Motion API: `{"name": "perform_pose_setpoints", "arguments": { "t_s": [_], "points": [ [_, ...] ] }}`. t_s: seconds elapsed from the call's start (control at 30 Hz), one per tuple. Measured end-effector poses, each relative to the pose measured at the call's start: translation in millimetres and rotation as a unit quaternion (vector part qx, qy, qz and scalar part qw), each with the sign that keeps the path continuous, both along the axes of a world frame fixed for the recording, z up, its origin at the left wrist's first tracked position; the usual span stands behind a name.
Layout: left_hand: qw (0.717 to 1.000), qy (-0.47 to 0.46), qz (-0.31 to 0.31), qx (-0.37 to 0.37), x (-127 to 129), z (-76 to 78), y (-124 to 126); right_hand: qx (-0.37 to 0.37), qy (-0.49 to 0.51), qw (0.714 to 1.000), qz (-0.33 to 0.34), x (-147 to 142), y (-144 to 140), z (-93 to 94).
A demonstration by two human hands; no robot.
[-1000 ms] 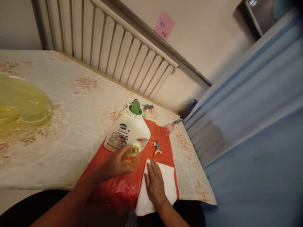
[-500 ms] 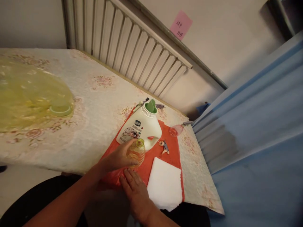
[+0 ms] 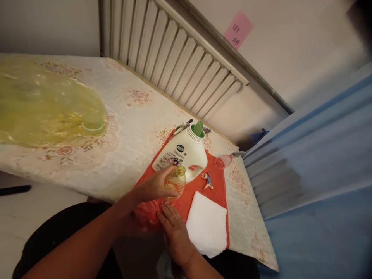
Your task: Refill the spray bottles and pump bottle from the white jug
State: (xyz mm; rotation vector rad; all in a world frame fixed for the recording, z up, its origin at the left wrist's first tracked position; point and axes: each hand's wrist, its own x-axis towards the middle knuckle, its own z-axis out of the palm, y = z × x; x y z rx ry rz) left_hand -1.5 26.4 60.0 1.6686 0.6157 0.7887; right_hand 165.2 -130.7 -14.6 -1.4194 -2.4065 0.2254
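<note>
Right hand (image 3: 176, 234) has left the white towel (image 3: 207, 224) for the red sheet (image 3: 217, 182).
It lies outstretched; left hand (image 3: 154, 186) grasps the yellow bottle (image 3: 178, 182).

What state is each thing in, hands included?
Left hand: closed around the yellow-tinted bottle
Right hand: open, fingers extended, holding nothing
Yellow-tinted bottle: held, mouth open, no sprayer on
White handled jug: upright, uncapped, green spout showing
Trigger sprayer: detached, lying down
Pink spray bottle: trigger head on
White towel: folded, flat
Red plastic sheet: spread out
Yellow plastic bag: puffed up
</note>
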Motion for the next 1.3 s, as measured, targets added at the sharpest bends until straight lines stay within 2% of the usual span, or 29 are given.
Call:
{"name": "perform_pose_setpoints", "arguments": {
  "t_s": [0.2,0.43,0.6,0.67,0.77,0.83,0.87,0.97,1.07,1.3],
  "points": [
    [1.000,0.006,-0.002,0.001,0.0,-6.4,0.5,-0.021,0.025,0.999,-0.006,-3.3,-3.9,14.3],
    [0.999,0.041,0.015,-0.022,0.4,2.5,-6.4,-0.005,0.021,1.000,0.002,-12.4,-13.8,28.8],
    [0.999,0.032,-0.013,-0.023,4.3,-2.1,-8.2,0.057,0.090,0.994,0.004,-6.6,-22.9,44.3],
    [0.999,0.034,-0.012,-0.019,6.6,-5.3,-9.3,0.106,0.142,0.983,-0.039,2.7,-20.3,53.6],
    [0.999,0.045,-0.019,-0.017,11.1,-7.3,-12.3,0.169,0.219,0.940,-0.199,23.4,-0.2,72.3],
    [0.999,0.039,-0.029,-0.011,14.2,-6.2,-14.6,0.164,0.263,0.903,-0.296,38.4,24.3,86.2],
    [0.999,0.034,-0.034,-0.006,15.6,-5.1,-15.7,0.157,0.298,0.887,-0.317,45.0,38.7,92.7],
    [0.999,0.025,-0.047,0.008,18.2,-1.5,-17.0,0.106,0.376,0.871,-0.299,58.0,82.6,107.5],
    [0.998,0.039,-0.052,0.004,18.8,0.6,-15.9,0.044,0.424,0.865,-0.264,60.6,116.6,112.5],
    [0.997,0.042,-0.057,0.010,22.1,-1.8,-14.4,-0.055,0.457,0.849,-0.258,54.4,154.8,103.6]
  ]
}}
